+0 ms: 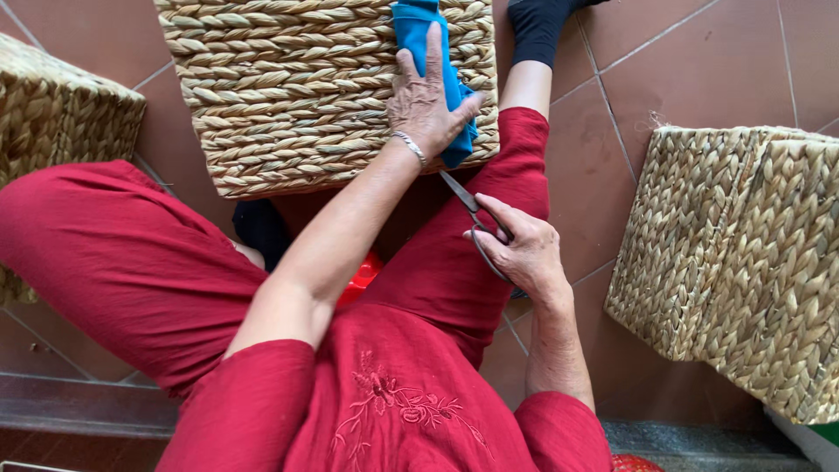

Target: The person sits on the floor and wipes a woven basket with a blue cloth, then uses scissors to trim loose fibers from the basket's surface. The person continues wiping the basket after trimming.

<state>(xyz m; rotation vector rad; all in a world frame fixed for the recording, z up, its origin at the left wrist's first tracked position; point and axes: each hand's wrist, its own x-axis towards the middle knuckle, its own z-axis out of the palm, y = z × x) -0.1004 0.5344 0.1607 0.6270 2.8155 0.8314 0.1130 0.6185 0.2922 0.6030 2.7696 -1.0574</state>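
The square basket woven of thick, pale braided straw (pixel 297 96) stands on the floor between the person's knees, its plaited bands running in ridged horizontal rows. Over its near right corner lies a folded bright blue cloth (pixel 418 31), smooth and soft against the coarse weave. The left hand (pixel 426 100) presses flat on that cloth, fingers spread, its grip closed on nothing but holding the fabric down against the basket; a thin silver bracelet (pixel 409 146) circles the wrist. Just below the basket's lower edge, the right hand (pixel 522 247) has its grip curled around the dark looped handles of slim metal scissors (pixel 472 214), whose pointed blades angle up toward the basket's corner.

Around them, loose red cloth trousers (pixel 131 262) and an embroidered red top (pixel 393 402) fill the foreground. Two more braided straw baskets stand apart: one at the left (pixel 52 96), one at the right (pixel 743 262). All rest on smooth terracotta floor tiles (pixel 690 70).
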